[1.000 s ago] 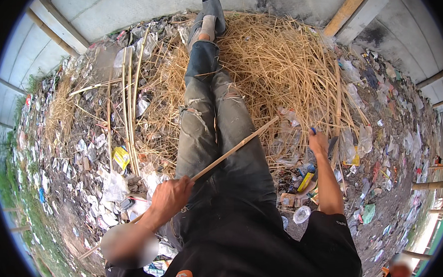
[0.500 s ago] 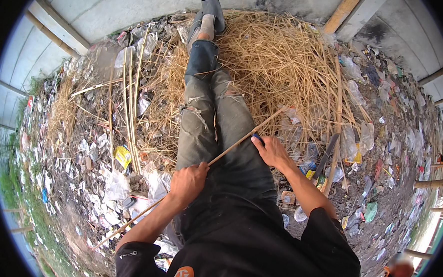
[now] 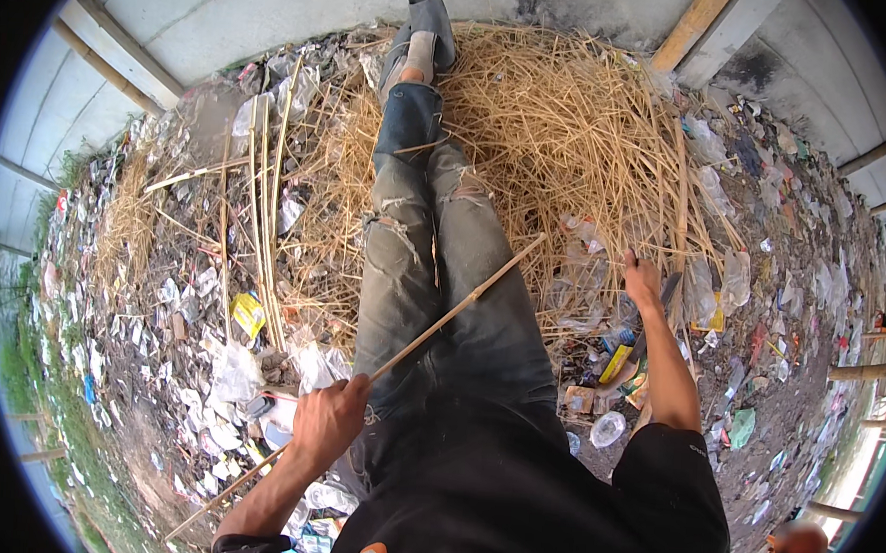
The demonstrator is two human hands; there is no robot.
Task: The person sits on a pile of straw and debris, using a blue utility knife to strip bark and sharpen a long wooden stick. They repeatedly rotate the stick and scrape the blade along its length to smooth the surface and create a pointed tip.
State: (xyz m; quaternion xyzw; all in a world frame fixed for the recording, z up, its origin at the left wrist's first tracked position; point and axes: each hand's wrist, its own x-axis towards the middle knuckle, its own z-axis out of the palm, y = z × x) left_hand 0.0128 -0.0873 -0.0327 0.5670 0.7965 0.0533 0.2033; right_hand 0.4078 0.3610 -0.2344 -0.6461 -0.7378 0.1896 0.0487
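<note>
My left hand [image 3: 327,419] is closed around a long, thin bamboo strip [image 3: 451,315], which slants across my thighs. Its far end rises over my right leg, and its tail runs back under my left forearm. Out to the right, my right hand [image 3: 643,278] is curled beside the straw, apart from the strip. Something small and dark shows at its thumb; what the fingers hold is mostly hidden. Below that hand lies a long dark flat blade [image 3: 670,286], partly covered by my forearm. A short pale sliver [image 3: 416,149] crosses my trouser leg near the shin.
Dry straw-like shavings [image 3: 571,133] heap around my outstretched legs [image 3: 405,244]. Several long bamboo strips [image 3: 261,207] lie at left, and a thicker pole [image 3: 681,189] at right. Plastic litter [image 3: 233,371] covers the ground. A pale wall [image 3: 306,14] stands beyond my feet; another person [image 3: 797,550] is at lower right.
My right hand has left the strip and moved right toward the straw. My left hand has shifted left and nearer to me with the strip. A pale sliver now shows by my shin.
</note>
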